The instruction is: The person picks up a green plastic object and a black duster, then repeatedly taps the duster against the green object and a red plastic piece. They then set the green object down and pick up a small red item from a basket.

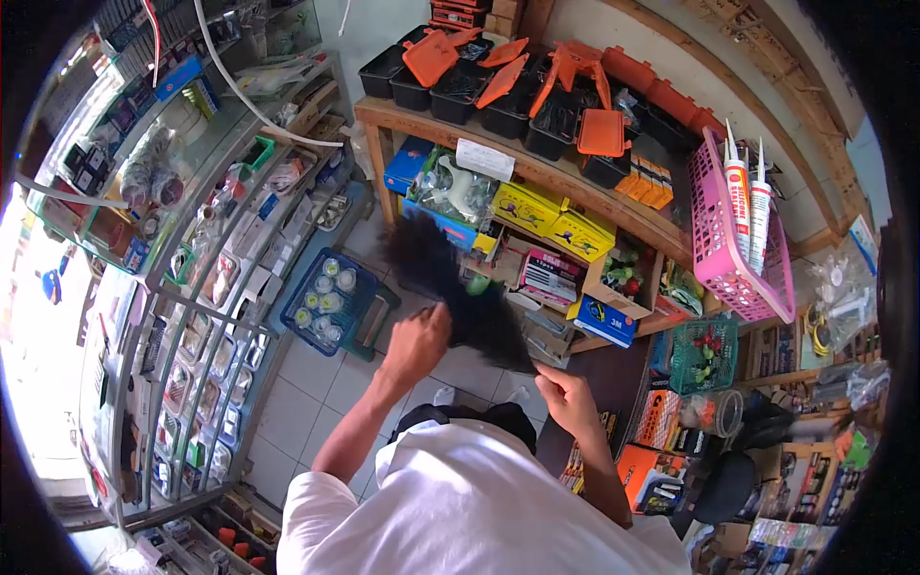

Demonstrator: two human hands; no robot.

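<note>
A dark feathery duster (470, 311), blurred by motion, stretches across the middle of the view between my two hands. My left hand (419, 340) has its fingers curled at the duster's near side; what it holds, if anything, is hidden. On the right, my right hand (567, 395) is closed in a pinch at the duster's lower right end. Beyond the duster, yellow boxes (554, 220) and a blue box (446, 225) with a bag on it stand on the lower shelf.
A wooden shelf (527, 153) carries black bins with orange lids and a pink basket (714, 249) with sealant tubes. A blue crate (324, 299) of round items sits on the tiled floor. Glass display shelves (206, 316) run along the left.
</note>
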